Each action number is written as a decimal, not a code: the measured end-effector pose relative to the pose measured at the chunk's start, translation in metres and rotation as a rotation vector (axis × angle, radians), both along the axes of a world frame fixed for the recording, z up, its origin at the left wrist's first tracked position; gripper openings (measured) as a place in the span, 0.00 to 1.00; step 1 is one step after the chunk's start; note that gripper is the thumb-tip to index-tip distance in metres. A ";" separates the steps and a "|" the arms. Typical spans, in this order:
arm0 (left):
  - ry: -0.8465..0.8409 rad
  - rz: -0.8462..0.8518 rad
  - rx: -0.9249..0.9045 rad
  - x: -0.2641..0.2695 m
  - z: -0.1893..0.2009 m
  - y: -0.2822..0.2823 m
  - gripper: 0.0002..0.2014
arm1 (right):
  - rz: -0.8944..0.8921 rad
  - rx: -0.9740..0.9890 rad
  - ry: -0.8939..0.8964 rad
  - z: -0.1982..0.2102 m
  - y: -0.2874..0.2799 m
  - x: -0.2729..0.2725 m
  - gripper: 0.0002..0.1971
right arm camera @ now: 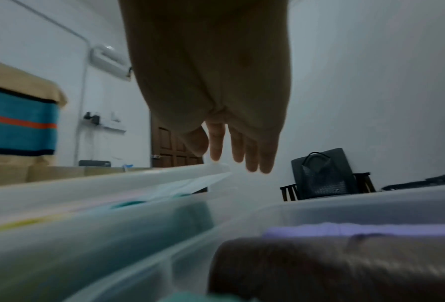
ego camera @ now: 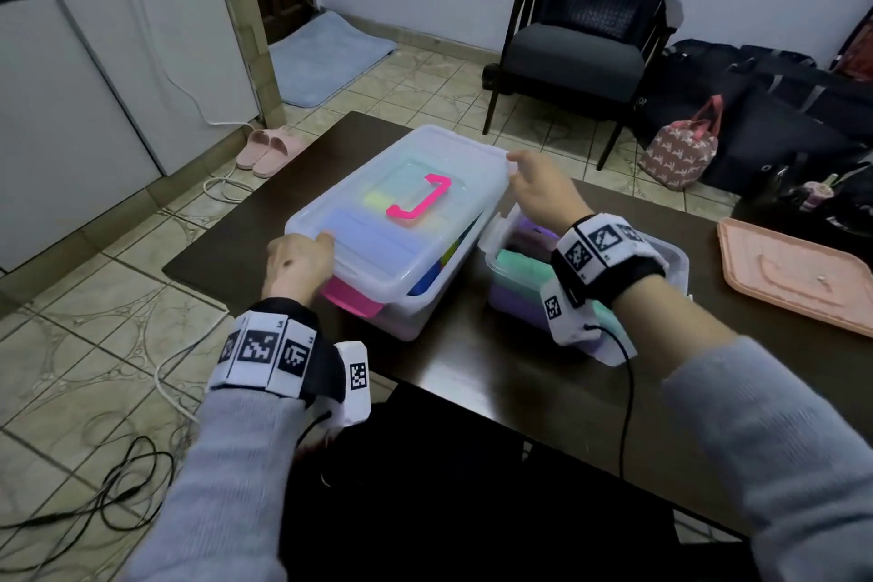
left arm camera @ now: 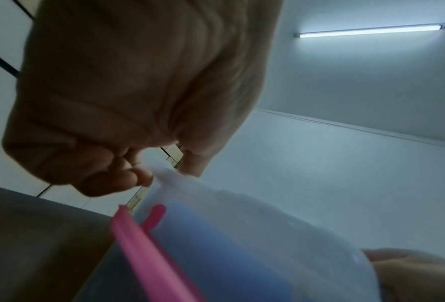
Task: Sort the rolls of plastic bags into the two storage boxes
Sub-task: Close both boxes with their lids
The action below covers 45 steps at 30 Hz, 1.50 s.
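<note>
— Where are the hands?
— The left hand (ego camera: 296,261) pinches the near corner of the clear lid (ego camera: 401,199) on the large storage box (ego camera: 415,298); the right hand (ego camera: 543,191), fingers straight, touches its far corner.
— And the rolls?
— Under the right wrist, in the small storage box (ego camera: 673,255): rolls of plastic bags (ego camera: 517,265) in green and purple. More show through the large box on the counter (ego camera: 496,383).

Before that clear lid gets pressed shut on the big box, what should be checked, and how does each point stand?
1. Left hand grips the clear lid at its near corner: ok.
2. Right hand fingers touch the lid's far corner: ok.
3. Lid seated flat on the large box: not ok, its right side is raised.
4. Pink latch fastened: not ok.
5. Rolls clear of the rim: cannot tell.
6. Small box covered: not ok; its peach lid lies apart.
</note>
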State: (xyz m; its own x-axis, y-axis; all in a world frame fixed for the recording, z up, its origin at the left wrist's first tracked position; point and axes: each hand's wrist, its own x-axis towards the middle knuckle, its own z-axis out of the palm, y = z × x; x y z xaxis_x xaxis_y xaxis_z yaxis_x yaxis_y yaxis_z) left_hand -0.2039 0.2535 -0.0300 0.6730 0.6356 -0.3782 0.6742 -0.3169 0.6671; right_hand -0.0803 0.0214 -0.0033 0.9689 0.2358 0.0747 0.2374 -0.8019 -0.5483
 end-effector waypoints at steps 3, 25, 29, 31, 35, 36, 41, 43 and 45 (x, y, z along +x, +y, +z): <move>0.031 -0.053 -0.004 0.004 -0.002 0.012 0.33 | -0.018 0.029 0.133 0.007 0.002 0.019 0.21; -0.064 0.015 -0.018 0.052 0.010 0.037 0.23 | -0.192 0.328 0.392 0.002 0.008 0.023 0.07; -0.012 -0.080 0.105 0.071 0.013 0.054 0.22 | -0.176 0.433 0.488 -0.003 0.010 -0.001 0.09; -0.013 0.000 0.172 0.078 0.010 0.054 0.24 | -0.179 0.384 0.368 -0.006 0.013 -0.015 0.06; 0.019 0.039 0.340 0.078 0.009 0.040 0.27 | -0.275 -0.098 -0.033 -0.028 0.003 -0.042 0.17; 0.027 0.033 0.368 0.079 0.009 0.038 0.27 | -0.287 -0.174 -0.015 -0.037 -0.002 -0.047 0.19; 0.009 -0.034 0.434 0.083 0.004 0.043 0.26 | -0.295 -0.328 0.143 -0.065 -0.024 -0.050 0.24; -0.009 -0.069 0.441 0.086 0.005 0.040 0.25 | -0.315 -0.326 0.148 -0.065 -0.033 -0.047 0.24; -0.019 -0.115 0.446 0.090 0.007 0.036 0.24 | -0.345 -0.326 0.158 -0.064 -0.044 -0.044 0.24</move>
